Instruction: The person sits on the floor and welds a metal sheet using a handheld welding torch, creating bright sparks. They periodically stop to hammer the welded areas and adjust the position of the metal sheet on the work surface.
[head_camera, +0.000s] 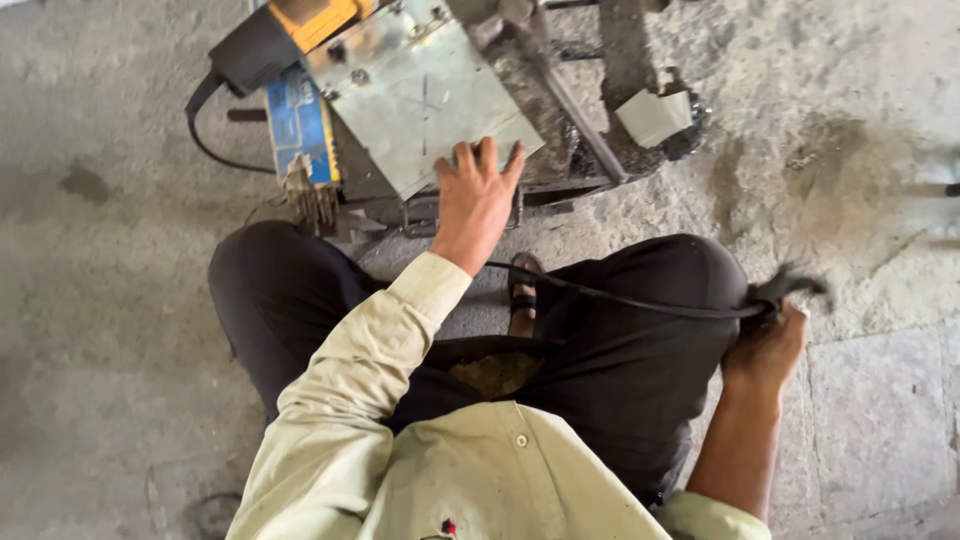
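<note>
Metal plate (420, 95), upper middle of the frame atop the welding machine (300, 120): stiff, heavy-looking, sharp-edged, so take it by its near edge. Your left hand (475, 200) rests flat there, fingers spread. Your right hand (768, 345) clutches a limp black cable (620, 297).

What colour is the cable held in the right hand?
Black: the cable in the right hand, seen in the head view.

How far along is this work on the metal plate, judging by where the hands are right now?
Early, it seems. Done: the metal plate lies flat on the stand. In hand: the left hand presses its near edge, while the right hand grips a black cable beside the knee. Left: the plate shows only scribed lines, no finished cut or weld.
</note>
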